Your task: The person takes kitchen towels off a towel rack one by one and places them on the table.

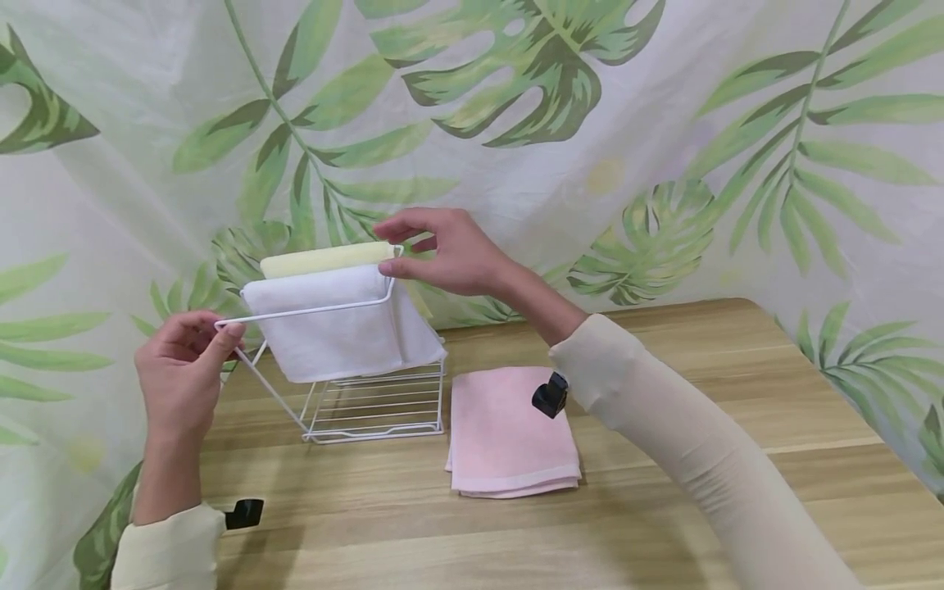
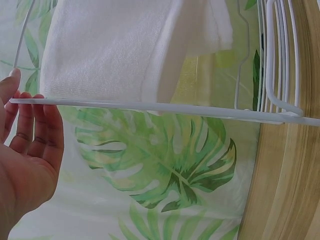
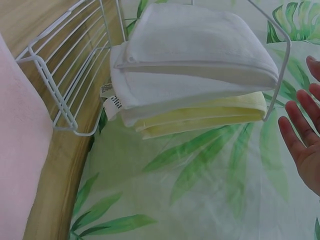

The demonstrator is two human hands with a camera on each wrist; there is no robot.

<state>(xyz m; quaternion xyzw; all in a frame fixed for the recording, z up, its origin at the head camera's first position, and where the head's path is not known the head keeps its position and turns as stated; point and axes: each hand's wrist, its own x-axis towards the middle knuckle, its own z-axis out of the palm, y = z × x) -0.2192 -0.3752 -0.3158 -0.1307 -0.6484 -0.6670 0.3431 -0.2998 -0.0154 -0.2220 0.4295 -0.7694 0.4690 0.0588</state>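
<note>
A white wire rack point(image 1: 372, 432) stands on the table, its upper frame raised at the left and back. My left hand point(image 1: 179, 373) pinches the front left corner of that frame between thumb and fingers, as the left wrist view also shows. Folded over the rack hang a white towel point(image 1: 324, 328) and, behind it, a pale yellow towel point(image 1: 324, 259). By the right upper corner is my right hand point(image 1: 453, 250), its fingers loosely extended. In the right wrist view those fingers point(image 3: 300, 120) appear apart from the wire, with nothing held.
A folded pink towel point(image 1: 509, 434) lies flat on the wooden table point(image 1: 664, 492), to the right of the rack. Close behind the table hangs a leaf-patterned cloth point(image 1: 531, 188). Each sleeve cuff carries a small black clip-like piece point(image 1: 245, 514).
</note>
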